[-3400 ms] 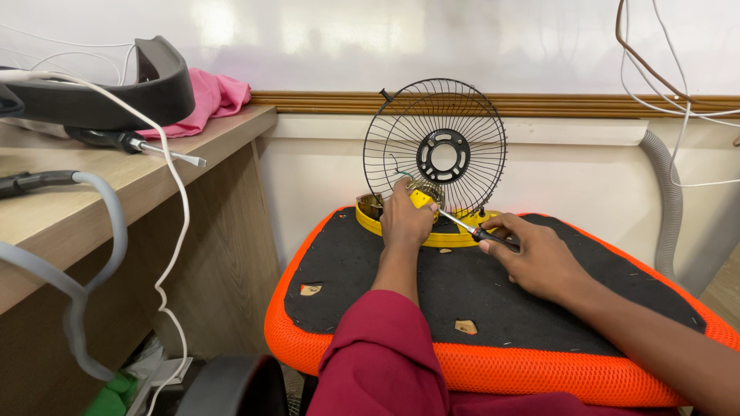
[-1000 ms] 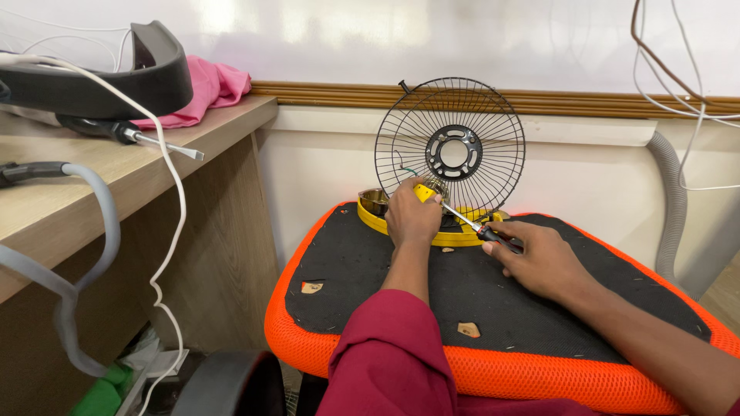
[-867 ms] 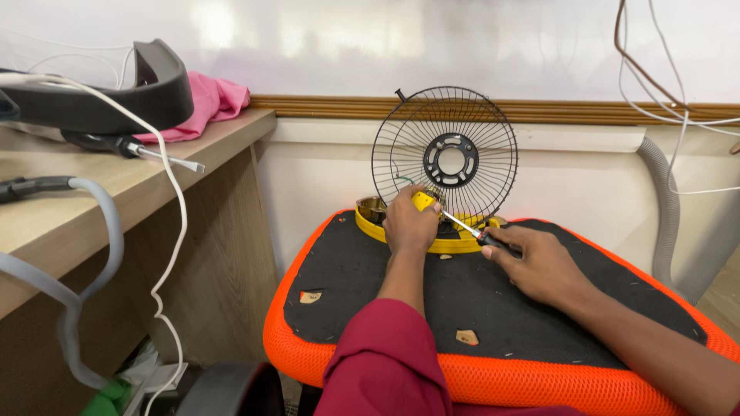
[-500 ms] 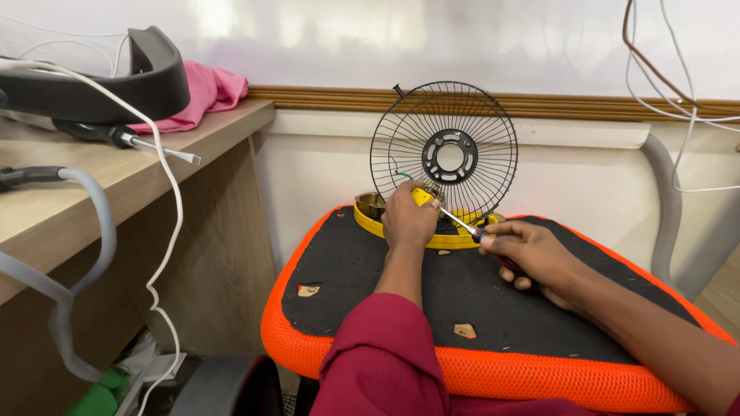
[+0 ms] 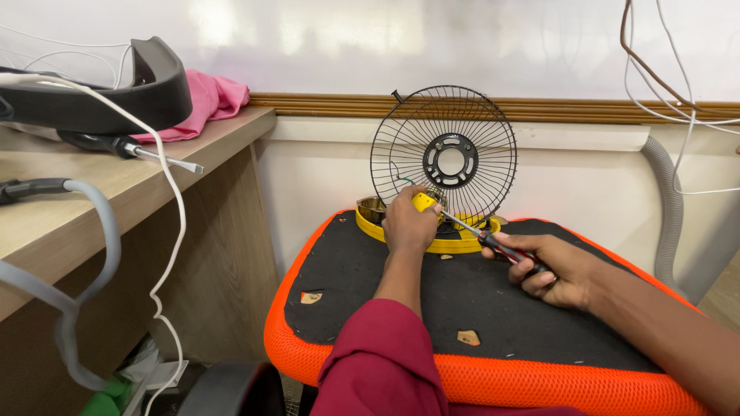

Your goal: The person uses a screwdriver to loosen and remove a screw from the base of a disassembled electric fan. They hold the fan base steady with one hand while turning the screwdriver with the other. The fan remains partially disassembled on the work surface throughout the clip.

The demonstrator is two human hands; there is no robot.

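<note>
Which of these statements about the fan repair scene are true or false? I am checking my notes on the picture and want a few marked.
1. The right hand grips a screwdriver with a red and black handle. True.
2. The black round wire fan guard lies flat on the wooden desk. False: it stands upright at the far edge of the black pad with the orange rim.
3. The left hand rests on a yellow plastic part at the foot of the guard. True.
4. The pink cloth hangs on the guard. False: it lies on the wooden desk against the wall.
</note>
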